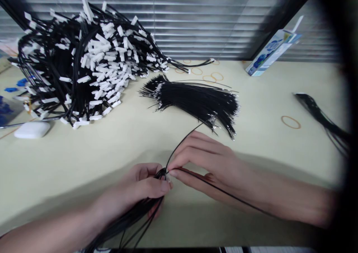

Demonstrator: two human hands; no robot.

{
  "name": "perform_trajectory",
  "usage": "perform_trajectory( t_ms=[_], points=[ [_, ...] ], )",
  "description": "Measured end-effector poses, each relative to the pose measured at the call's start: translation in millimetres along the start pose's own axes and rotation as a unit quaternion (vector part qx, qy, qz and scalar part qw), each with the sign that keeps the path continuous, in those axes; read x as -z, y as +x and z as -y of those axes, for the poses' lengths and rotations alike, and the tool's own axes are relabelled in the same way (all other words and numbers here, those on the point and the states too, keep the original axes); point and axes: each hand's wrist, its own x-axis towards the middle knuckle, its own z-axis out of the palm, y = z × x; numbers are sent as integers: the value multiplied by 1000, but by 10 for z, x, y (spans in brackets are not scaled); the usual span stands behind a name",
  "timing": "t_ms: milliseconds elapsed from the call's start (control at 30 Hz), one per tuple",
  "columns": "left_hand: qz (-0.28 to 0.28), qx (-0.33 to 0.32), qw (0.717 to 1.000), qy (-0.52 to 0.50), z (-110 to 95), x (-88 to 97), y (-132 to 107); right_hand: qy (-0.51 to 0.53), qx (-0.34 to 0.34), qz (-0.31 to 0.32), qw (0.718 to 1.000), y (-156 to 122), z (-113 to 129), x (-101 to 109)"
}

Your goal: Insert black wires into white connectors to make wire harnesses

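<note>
- Left hand [145,186] low centre, fingers curled and clamped round a held bundle [131,217] of black wires; the bundle trails toward the bottom edge, its top end bunched at the thumb
- Right hand [205,161] just beside it, thumb and forefinger pinched tight on a single wire [181,141], right at the bundle's top end; fingertips of the two hands touching or very nearly so
- Single wire arcs up and away from the pinch to the loose wire pile [195,100], which lies on the table [84,159] beyond the hands, bare ends glinting
- One more black strand [237,202] runs out beneath the right hand, along the forearm
- Large heap [84,59] of black wires with white connectors, far left, well apart from the hands
- Small white case [32,130] at the foot of the heap
- Rubber band [291,122] flat on the table, right side
- Blue-and-white carton [272,51] leaning at the far right
- Dark wire bunch [321,116] by the right edge, blurred
</note>
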Motion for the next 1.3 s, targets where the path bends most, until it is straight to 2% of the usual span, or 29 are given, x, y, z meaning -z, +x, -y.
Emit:
perform_trajectory(
  t_ms=[133, 400, 633, 767, 900, 967, 1067, 1167, 1233, 1300],
  points=[
    [-8, -2, 1000, 4, -25, -15, -3, -4, -5, 17, 1000, -6, -15, 7],
    [-14, 2, 999, 30, -31, -14, -10, -35, 47, -9, 998, -23, -49, -33],
    [-11, -3, 998, 55, -56, -23, -7, -90, 77, -4, 993, -57, -28, -77],
    [-1, -15, 999, 48, -52, -17, 7, -103, 68, 16, 992, -66, -28, -101],
    [-9, -19, 999, 37, -50, -27, -5, -55, 50, 15, 997, -63, -52, -127],
    [-20, -21, 999, 29, -46, -35, -13, -15, 31, 14, 999, -63, -51, -129],
    [-19, -22, 999, 21, -37, -45, -22, 58, -75, 44, 995, -63, -8, -114],
    [-3, -10, 1000, 29, -40, -45, -30, 183, -173, 83, 964, -46, 46, -104],
    [-8, -6, 999, 31, -48, -33, -31, 280, -211, 50, 935, -17, 35, -109],
    [-8, -16, 1000, 23, -50, -7, -26, 365, -258, -32, 894, 29, -55, -103]
  ],
)
